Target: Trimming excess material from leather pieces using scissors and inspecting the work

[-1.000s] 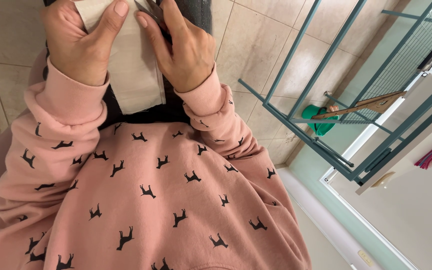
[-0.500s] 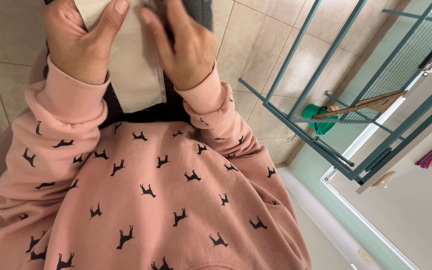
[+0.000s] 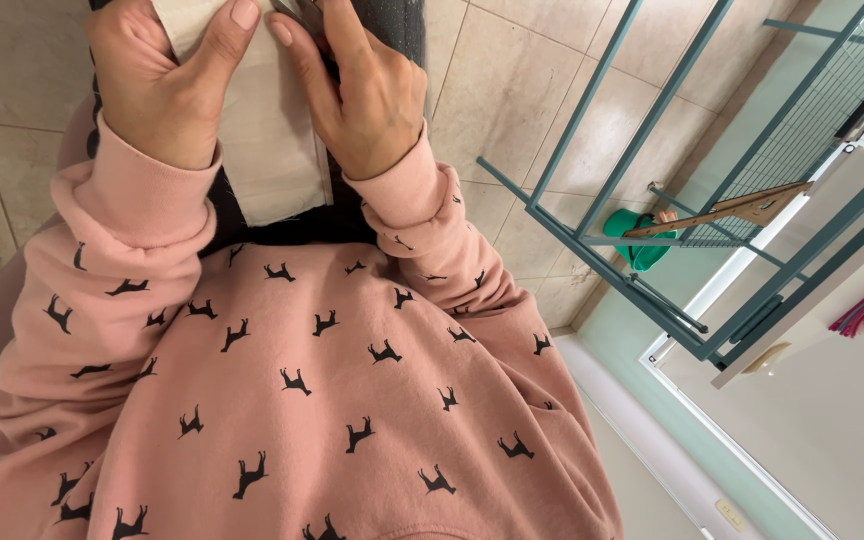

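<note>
No packages, signs or screens show. The only thing like a label is a small pale-yellow rectangular sticker (image 3: 730,515) at the near right, low on the light-coloured surface beside the white frame edge; it lies slanted, and any marks on it are too small to make out.
</note>
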